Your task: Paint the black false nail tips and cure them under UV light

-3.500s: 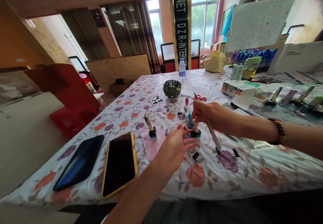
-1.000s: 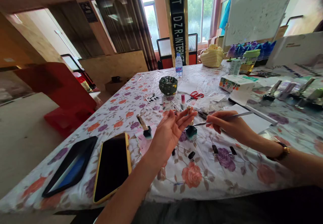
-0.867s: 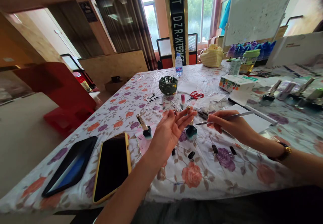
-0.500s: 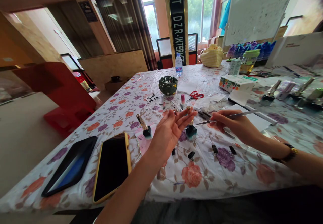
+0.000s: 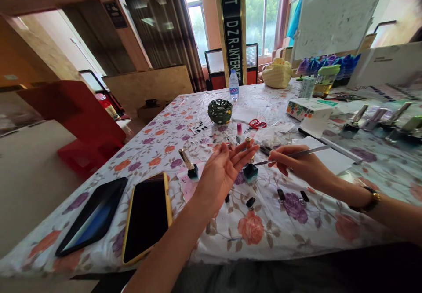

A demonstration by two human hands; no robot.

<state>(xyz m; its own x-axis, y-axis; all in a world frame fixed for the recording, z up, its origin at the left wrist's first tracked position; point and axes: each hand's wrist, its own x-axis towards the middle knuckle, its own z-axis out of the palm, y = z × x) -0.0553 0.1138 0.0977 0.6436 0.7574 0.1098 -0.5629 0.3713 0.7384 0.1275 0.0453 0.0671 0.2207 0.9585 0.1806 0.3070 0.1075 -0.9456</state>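
Observation:
My left hand (image 5: 219, 174) is raised palm up over the table, its fingers stretched to the right. The thumb bends near the index finger; whether something small sits there I cannot make out. Behind those fingers stands a dark green nail polish bottle (image 5: 250, 173) with a gold cap (image 5: 248, 141). Pinched in my right hand (image 5: 296, 163) is a thin silvery brush (image 5: 308, 151), its tip by that bottle's shoulder. Another dark polish bottle (image 5: 192, 170) with a gold cap stands left of my hand on a pink paper. Small black nail tips (image 5: 250, 203) stand on the cloth below.
Two phones, one black (image 5: 94, 216) and one yellow-cased (image 5: 147, 218), lie at left. Beyond my hands are a green woven basket (image 5: 220, 111), red scissors (image 5: 257, 124) and a water bottle (image 5: 234, 85). More polish bottles (image 5: 351, 126) and a tissue box (image 5: 310, 108) stand right.
My right hand has moved slightly left, bringing the brush tip closer to the dark polish bottle. My left hand has stayed nearly still.

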